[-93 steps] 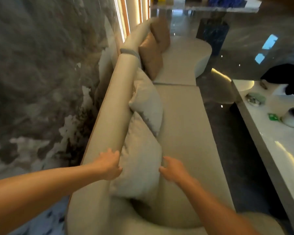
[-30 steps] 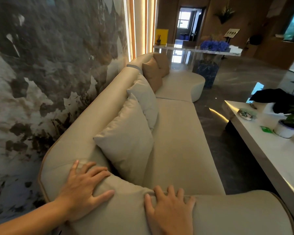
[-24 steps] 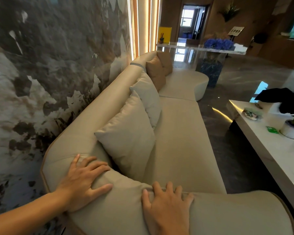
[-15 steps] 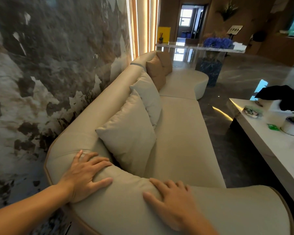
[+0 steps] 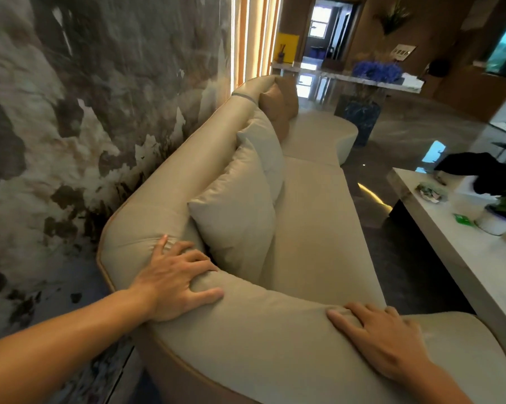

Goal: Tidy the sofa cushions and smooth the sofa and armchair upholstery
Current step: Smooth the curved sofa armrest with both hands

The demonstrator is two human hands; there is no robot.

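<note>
A long beige sofa [image 5: 313, 217] runs away from me along the marbled wall. Its padded armrest [image 5: 263, 330] curves across the near foreground. My left hand [image 5: 176, 275] lies flat on the armrest's left corner, fingers spread. My right hand [image 5: 383, 339] presses flat on the armrest top further right, fingers apart. Neither hand holds anything. A beige cushion [image 5: 237, 211] leans on the backrest just beyond my left hand. A second beige cushion [image 5: 265, 147] stands behind it. Two tan cushions [image 5: 278, 106] stand at the far end.
A white low table [image 5: 456, 252] stands to the right, carrying a potted plant [image 5: 505, 211], a black cloth [image 5: 476, 167] and small items. A dark glossy floor strip separates sofa and table. A console with blue flowers [image 5: 374, 71] stands at the back.
My right hand has slid to the right along the armrest top. My left hand has stayed on the left corner. The view has shifted slightly.
</note>
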